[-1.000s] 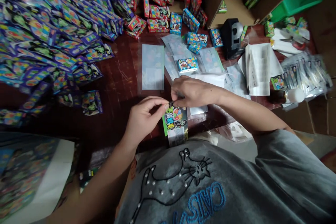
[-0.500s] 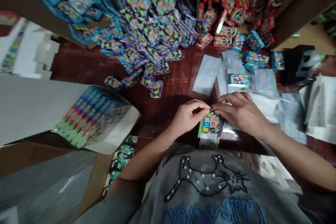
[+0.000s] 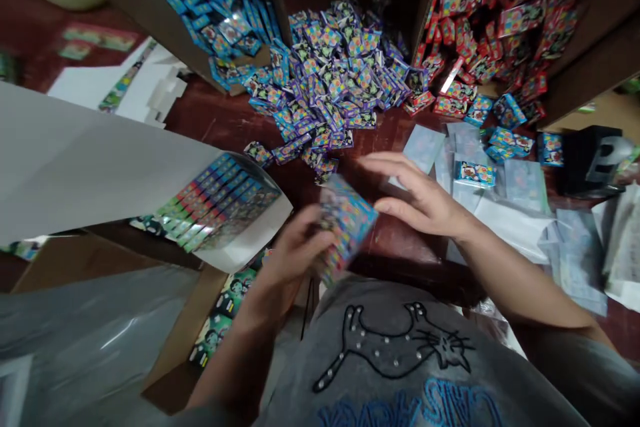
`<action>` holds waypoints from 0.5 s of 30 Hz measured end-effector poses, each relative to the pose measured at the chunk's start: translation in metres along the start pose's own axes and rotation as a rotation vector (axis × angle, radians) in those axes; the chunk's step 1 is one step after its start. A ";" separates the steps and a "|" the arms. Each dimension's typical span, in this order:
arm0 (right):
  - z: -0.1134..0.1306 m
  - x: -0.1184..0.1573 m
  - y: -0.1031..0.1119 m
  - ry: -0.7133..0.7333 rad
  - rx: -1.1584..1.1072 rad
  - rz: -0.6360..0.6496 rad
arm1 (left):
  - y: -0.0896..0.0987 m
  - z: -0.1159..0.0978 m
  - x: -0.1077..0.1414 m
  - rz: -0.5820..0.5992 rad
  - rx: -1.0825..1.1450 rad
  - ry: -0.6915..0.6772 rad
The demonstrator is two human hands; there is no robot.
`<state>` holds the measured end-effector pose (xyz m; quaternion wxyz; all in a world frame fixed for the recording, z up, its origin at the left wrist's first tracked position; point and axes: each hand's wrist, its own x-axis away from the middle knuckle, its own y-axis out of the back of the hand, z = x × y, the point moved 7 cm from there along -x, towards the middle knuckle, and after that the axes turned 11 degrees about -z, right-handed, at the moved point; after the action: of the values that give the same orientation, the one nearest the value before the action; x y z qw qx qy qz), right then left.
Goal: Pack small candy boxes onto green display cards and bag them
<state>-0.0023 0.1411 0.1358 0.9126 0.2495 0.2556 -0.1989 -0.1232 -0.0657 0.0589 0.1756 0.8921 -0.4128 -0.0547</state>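
Observation:
My left hand [image 3: 300, 247] grips a colourful packet of small boxes [image 3: 350, 213], blurred by motion, with blue, red and green bands on its face. It is tilted and held just in front of my shirt. To its right, my right hand [image 3: 417, 197] is open, its fingers stretched leftward and the thumb apart, close to the packet's upper right corner. Left of the left hand stands a white carton [image 3: 270, 230] holding rows of similar banded packets [image 3: 220, 197].
A heap of small purple candy packs [image 3: 335, 73] lies on the dark red table, between boxes of blue packs [image 3: 205, 0] and red packs [image 3: 480, 20]. Clear plastic bags [image 3: 525, 183] lie at right, beside a black tape dispenser [image 3: 587, 163]. An open cardboard box [image 3: 175, 340] stands lower left.
The packet has left the spot by my shirt where both hands pinched its top edge. My left hand has carried it leftward and turned it; my right hand has let go and opened. The view has shifted left.

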 end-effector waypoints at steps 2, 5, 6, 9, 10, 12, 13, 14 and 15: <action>-0.015 0.008 0.005 -0.054 0.045 -0.075 | 0.081 -0.003 0.014 -0.415 -0.474 -0.054; -0.032 0.026 0.000 -0.161 0.087 -0.098 | 0.140 0.010 0.033 -0.620 -1.033 -0.051; -0.034 0.031 -0.005 -0.173 0.094 -0.081 | 0.145 0.020 0.033 -0.599 -1.131 -0.030; -0.031 0.043 -0.020 -0.151 0.123 -0.028 | 0.145 0.052 0.021 -0.544 -1.252 0.035; -0.031 0.046 -0.022 -0.146 0.148 -0.025 | 0.144 0.056 0.016 -0.580 -1.259 0.042; -0.034 0.056 -0.018 -0.163 0.246 -0.036 | 0.138 0.052 0.005 -0.660 -1.213 0.016; -0.038 0.062 -0.014 -0.187 0.323 -0.044 | 0.132 0.044 0.000 -0.671 -1.158 -0.014; -0.043 0.069 -0.009 -0.221 0.420 -0.051 | 0.124 0.035 -0.005 -0.651 -1.087 -0.049; -0.049 0.077 -0.004 -0.269 0.535 -0.057 | 0.114 0.025 -0.008 -0.587 -1.004 -0.093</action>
<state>0.0384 0.1473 0.0544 0.8341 0.4455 0.0775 -0.3159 -0.2162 -0.1338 0.0761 0.5363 0.7732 -0.0790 -0.3291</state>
